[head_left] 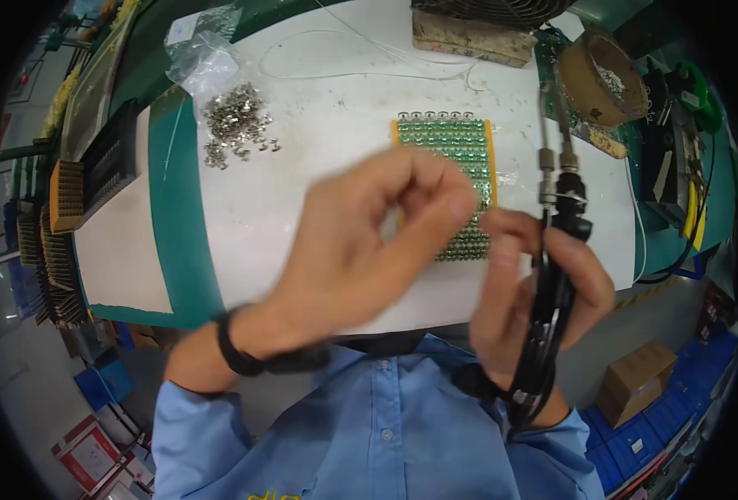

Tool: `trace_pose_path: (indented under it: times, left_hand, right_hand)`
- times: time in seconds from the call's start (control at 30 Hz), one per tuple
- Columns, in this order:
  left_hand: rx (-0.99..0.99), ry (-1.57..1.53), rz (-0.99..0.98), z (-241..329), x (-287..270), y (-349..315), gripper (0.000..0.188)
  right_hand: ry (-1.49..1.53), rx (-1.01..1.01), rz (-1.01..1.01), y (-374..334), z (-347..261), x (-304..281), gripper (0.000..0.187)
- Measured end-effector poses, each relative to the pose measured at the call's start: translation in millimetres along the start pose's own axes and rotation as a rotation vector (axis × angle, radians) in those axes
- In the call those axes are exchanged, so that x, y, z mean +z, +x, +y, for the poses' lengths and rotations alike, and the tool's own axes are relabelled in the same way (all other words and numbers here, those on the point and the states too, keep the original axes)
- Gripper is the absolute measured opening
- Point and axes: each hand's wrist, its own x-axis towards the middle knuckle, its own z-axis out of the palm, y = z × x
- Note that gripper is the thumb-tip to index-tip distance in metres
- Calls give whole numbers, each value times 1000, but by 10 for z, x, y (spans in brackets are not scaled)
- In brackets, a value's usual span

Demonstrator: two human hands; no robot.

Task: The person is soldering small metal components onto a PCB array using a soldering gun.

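My right hand (585, 271) holds a black soldering iron (570, 200) upright, its two metal rods pointing to the far side; a cable runs down along the wrist. The thumb and index finger of that hand point toward my left hand. My left hand (360, 242) is closed in a pinch over the circuit board panel (440, 140), slightly blurred; anything between its fingertips is too small to make out. The panel is green with yellow side strips and lies on a white sheet (335, 108). Small metal parts stand along its far edge. My hands hide its middle.
A pile of small metal parts (234, 117) lies at the far left beside a clear plastic bag (206, 62). Thin wire (369, 73) curls across the far side. A stained block (469, 37) and a round brown container (598, 79) stand at the back right.
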Motion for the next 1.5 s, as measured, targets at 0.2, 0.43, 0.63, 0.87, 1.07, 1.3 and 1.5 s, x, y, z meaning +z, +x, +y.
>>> trace_pose_path:
  times: [0.2,0.43,0.63,0.87,1.07,1.3,1.5]
  left_hand:
    - [91,544,-172,-12,-300,987,17]
    - [-85,564,-450,146,-200,1248,15]
    - [-174,590,-441,264,-142,1260,15]
    - [-300,500,-571,269,-215,1418,15]
    - [-101,634,-530,208,-197,1343,16]
    - [-181,619,-539,254,-225,1366,20]
    - [-160,477,-741,145,-364,1487,23]
  right_hand:
    - [-251,-25,14,125,349,-468,53]
    - [-367,66,-31,138,389,-667,54]
    - [-342,77,-39,121,473,-685,59]
    - [-243,72,-108,163,491,-736,52]
    - [-8,67,-232,262,486,-742,50]
    - [17,285,-433,420,366,-731,46]
    - [-41,270,-413,375,321,-677,45]
